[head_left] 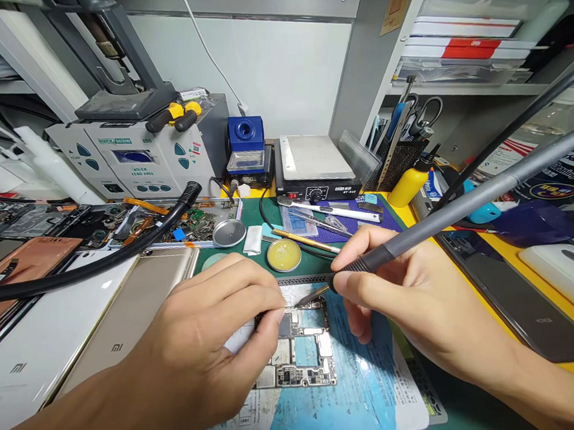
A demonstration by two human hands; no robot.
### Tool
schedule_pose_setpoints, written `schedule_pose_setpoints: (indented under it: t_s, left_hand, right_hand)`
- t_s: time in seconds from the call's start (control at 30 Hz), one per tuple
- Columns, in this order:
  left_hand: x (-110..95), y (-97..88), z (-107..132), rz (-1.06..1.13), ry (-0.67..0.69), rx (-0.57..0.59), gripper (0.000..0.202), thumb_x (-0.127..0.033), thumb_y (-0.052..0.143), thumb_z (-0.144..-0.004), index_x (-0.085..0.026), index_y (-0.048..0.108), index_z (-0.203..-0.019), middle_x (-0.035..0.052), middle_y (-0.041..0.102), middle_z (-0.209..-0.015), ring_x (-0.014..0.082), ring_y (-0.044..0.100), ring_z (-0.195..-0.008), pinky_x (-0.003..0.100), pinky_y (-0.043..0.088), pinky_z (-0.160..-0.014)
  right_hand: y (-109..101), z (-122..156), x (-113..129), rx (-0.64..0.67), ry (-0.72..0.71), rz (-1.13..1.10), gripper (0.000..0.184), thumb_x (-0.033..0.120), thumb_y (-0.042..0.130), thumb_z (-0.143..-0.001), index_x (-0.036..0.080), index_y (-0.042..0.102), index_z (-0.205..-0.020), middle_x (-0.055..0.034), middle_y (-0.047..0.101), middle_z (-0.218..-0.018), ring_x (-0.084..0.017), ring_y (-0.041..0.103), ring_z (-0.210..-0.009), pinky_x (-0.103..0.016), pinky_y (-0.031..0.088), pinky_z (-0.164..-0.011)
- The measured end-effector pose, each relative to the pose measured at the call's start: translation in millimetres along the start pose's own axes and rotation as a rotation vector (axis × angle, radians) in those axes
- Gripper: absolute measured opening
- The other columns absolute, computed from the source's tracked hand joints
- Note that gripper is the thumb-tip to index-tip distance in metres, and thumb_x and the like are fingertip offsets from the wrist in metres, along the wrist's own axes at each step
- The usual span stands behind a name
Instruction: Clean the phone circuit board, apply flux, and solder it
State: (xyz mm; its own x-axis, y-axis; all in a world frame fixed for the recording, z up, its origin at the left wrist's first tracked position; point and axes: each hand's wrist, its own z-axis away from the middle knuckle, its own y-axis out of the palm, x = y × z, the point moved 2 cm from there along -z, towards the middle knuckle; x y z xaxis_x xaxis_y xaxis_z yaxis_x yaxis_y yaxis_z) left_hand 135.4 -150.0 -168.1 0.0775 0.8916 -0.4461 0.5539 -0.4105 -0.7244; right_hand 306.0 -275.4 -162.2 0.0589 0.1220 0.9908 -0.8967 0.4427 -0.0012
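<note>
My right hand (399, 293) grips a soldering iron (366, 259) with a dark grey handle, its cable or shaft running off to the upper right. The iron's pointed tip reaches the upper part of a phone circuit board (303, 346). My left hand (216, 334) is closed in a pinch at the board's upper left edge, close to the tip. Whatever thin thing its fingertips hold is too small to make out. The board lies on a blue and white printed sheet (354, 388), and its left part is partly hidden by my left hand.
Behind the board are a tin of yellow paste (284, 256), a round metal lid (229, 232) and a white toothbrush (336, 209). A black hose (164, 227) crosses above phones at left. A hot plate (319, 165), rework station (139, 157) and dark phone (520, 294) surround the mat.
</note>
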Motion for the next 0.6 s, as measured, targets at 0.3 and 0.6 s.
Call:
schedule_pose_setpoints:
  t_s: [0.3, 0.6]
  left_hand:
    - [-0.2, 0.1, -0.1, -0.004, 0.009, -0.001, 0.018, -0.006, 0.058, -0.095, -0.018, 0.071, -0.089, 0.0014, 0.072, -0.087, 0.0129, 0.064, -0.085, 0.028, 0.053, -0.079]
    - [0.3, -0.7, 0.6, -0.007, 0.008, -0.002, 0.018, -0.006, 0.059, -0.095, -0.018, 0.072, -0.089, 0.0014, 0.072, -0.088, 0.0132, 0.064, -0.085, 0.028, 0.053, -0.079]
  right_hand:
    - [0.3, 0.2, -1.2, 0.002, 0.009, 0.019, 0.012, 0.019, 0.072, -0.081, 0.023, 0.062, -0.082, 0.0033, 0.063, -0.051, -0.015, 0.056, -0.045, -0.025, 0.046, -0.045]
    - [1.4, 0.1, 0.5, -0.005, 0.011, 0.013, 0.015, 0.017, 0.074, -0.076, 0.023, 0.061, -0.08, 0.0034, 0.062, -0.05, -0.015, 0.055, -0.043, -0.024, 0.045, -0.043]
